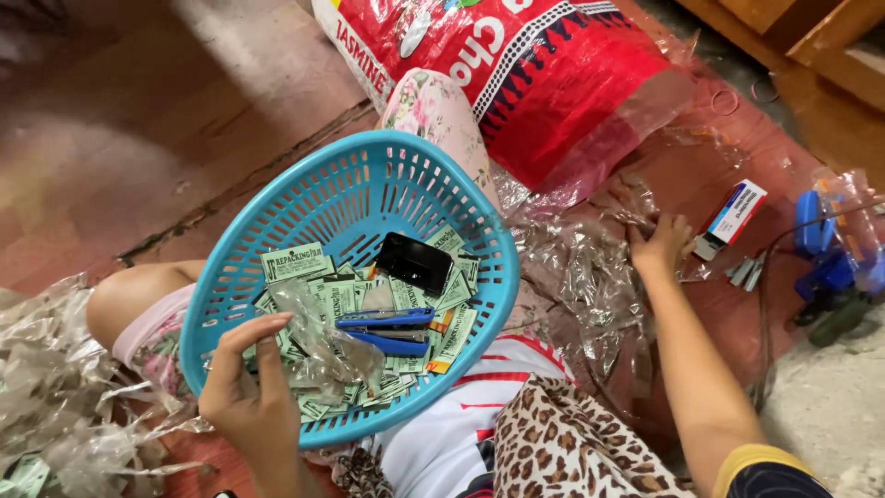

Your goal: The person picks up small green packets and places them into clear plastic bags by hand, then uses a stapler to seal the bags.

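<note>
A round blue plastic basket (pixel 277 217) rests on my lap. It holds several green-and-white paper labels (pixel 295 264), a blue stapler (pixel 387 330) and a small black box (pixel 413 262). My left hand (pixel 247 392) is at the basket's near rim and pinches a small clear plastic bag (pixel 323 346) that lies over the labels. My right hand (pixel 660 245) reaches out to the right and rests on a heap of crumpled clear plastic bags (pixel 581 277) on the floor.
A big red and white sack (pixel 544 74) lies behind the basket. A small red, white and blue box (pixel 733 217) and a blue tool (pixel 825 258) sit on the floor at right. More clear bags (pixel 55 397) pile at left.
</note>
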